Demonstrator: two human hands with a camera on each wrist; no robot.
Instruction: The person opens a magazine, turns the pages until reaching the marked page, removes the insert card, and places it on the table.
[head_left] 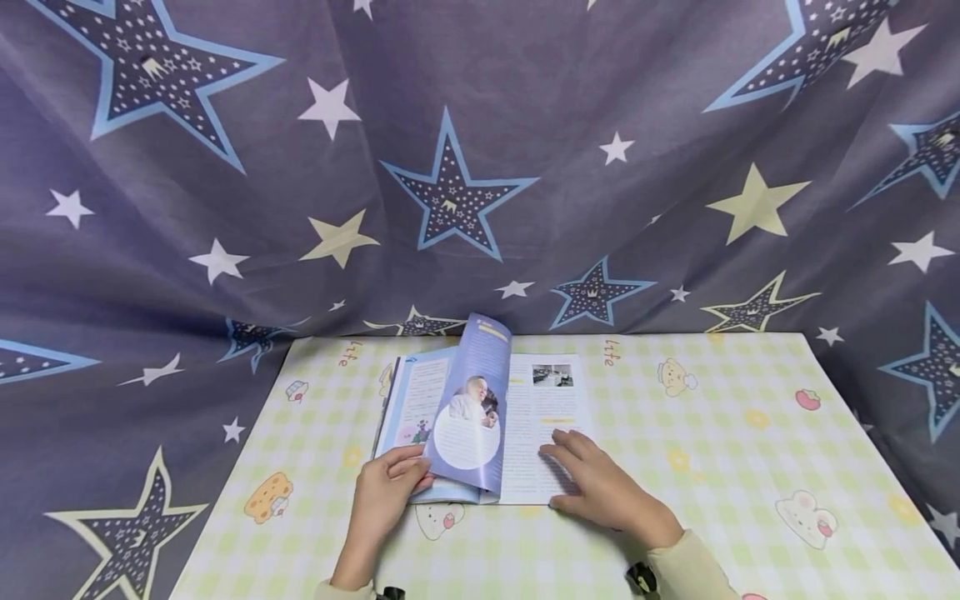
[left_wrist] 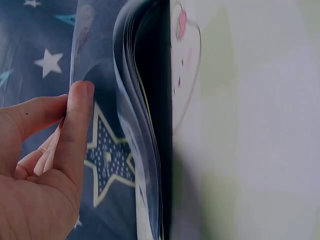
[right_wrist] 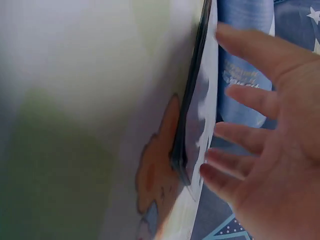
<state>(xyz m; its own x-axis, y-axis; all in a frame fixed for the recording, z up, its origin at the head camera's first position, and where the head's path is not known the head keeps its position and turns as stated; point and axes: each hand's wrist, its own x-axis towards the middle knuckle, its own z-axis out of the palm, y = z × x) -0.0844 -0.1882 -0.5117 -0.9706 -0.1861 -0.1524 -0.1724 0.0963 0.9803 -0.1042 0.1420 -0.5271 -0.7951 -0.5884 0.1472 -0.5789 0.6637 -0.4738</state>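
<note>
An open magazine point(head_left: 540, 467) lies on the table, and one purple-blue page point(head_left: 468, 458) with a photo and a white circle stands partly lifted near its middle. My left hand point(head_left: 390, 492) pinches that page near its lower left edge; the left wrist view shows thumb and finger on the thin page edge point(left_wrist: 75, 50). Over the lower part of the right-hand page is my right hand point(head_left: 600, 487), its fingers spread. In the right wrist view the right hand point(right_wrist: 280, 135) holds nothing, its fingertips close to the magazine; whether they touch it I cannot tell.
A pale green checked tablecloth point(head_left: 720, 450) with cartoon prints covers the table under the magazine. Behind the table and at its sides hangs a dark blue-grey cloth point(head_left: 555, 208) patterned with stars. Dark bands sit at both wrists by the light sleeves point(head_left: 690, 571).
</note>
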